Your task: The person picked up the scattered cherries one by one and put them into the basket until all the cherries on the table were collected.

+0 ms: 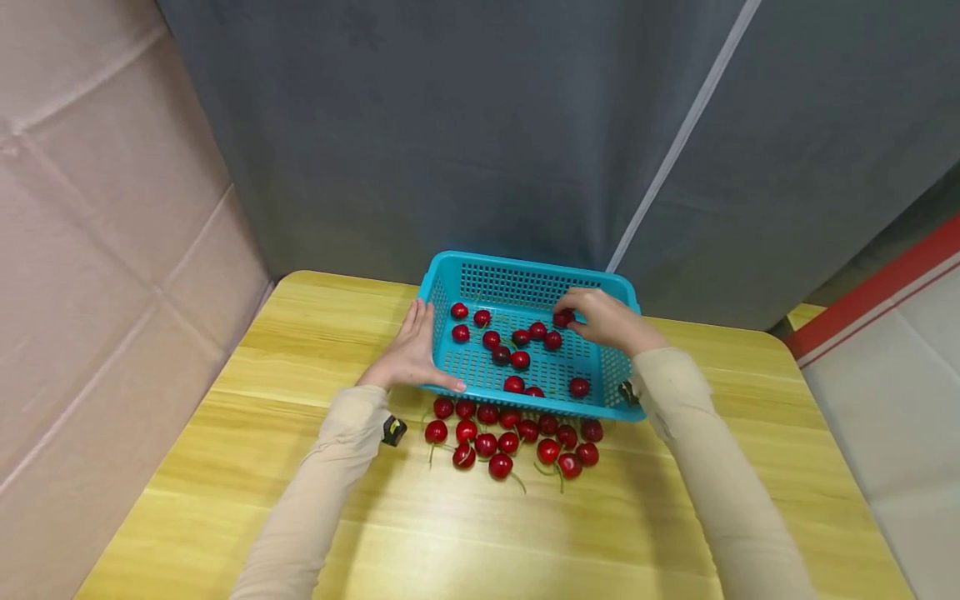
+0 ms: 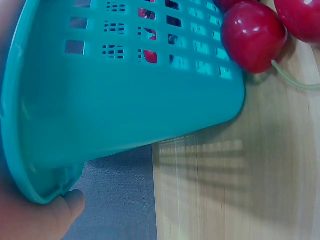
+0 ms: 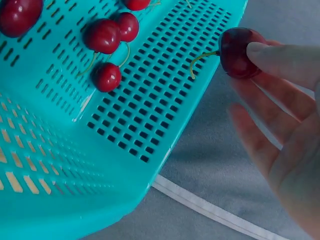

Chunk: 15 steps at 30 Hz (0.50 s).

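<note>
A turquoise plastic basket (image 1: pixel 525 403) with slotted walls stands at the back of the table, several dark red cherries (image 1: pixel 501 356) lying loose on its floor. My left hand (image 1: pixel 408 354) grips the basket's left end, thumb along the front rim and fingers on the left rim. In the left wrist view, fingertips (image 2: pixel 75 202) curl around the rim. Between thumb and fingers, my right hand (image 1: pixel 603 321) pinches one cherry (image 3: pixel 241 52) by its body, over the right part of the basket. Its green stem (image 3: pixel 200 57) points away from the hand.
Several more stemmed cherries (image 1: pixel 500 466) lie on the wooden table (image 1: pixel 300 467) along the basket's front side. A small black object (image 1: pixel 393 430) is by the left wrist. Grey cloth (image 1: pixel 450 125) hangs right behind the table's back edge.
</note>
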Tool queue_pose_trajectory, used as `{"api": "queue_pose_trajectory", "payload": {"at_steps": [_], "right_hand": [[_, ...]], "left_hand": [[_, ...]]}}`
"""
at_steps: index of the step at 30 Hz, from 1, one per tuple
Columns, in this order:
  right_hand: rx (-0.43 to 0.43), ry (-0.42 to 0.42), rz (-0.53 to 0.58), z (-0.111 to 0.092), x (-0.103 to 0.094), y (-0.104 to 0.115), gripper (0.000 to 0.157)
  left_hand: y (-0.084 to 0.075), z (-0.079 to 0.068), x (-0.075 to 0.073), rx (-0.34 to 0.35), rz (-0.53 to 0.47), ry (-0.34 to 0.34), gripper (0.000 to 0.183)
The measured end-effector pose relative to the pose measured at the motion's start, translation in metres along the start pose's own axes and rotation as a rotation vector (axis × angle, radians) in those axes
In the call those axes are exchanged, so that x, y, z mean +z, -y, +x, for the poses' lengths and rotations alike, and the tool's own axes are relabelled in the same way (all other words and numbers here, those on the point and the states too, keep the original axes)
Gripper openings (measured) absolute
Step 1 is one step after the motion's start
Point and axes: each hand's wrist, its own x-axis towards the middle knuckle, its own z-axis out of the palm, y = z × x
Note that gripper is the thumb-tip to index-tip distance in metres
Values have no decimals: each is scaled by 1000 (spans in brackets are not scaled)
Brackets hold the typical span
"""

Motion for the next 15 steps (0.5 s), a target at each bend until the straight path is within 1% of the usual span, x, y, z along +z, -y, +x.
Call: {"api": "queue_pose_trajectory", "payload": {"at_steps": [8, 11, 15], "right_hand": [[27, 30, 3, 5, 6, 0, 25], [38, 37, 11, 4, 7, 0, 28], [28, 20, 14, -1, 7, 1, 29]], "left_hand": [[0, 0, 0, -1, -4, 1, 137], [0, 0, 1, -1, -3, -2, 137], [-1, 0, 2, -1, -2, 0, 137]]}}
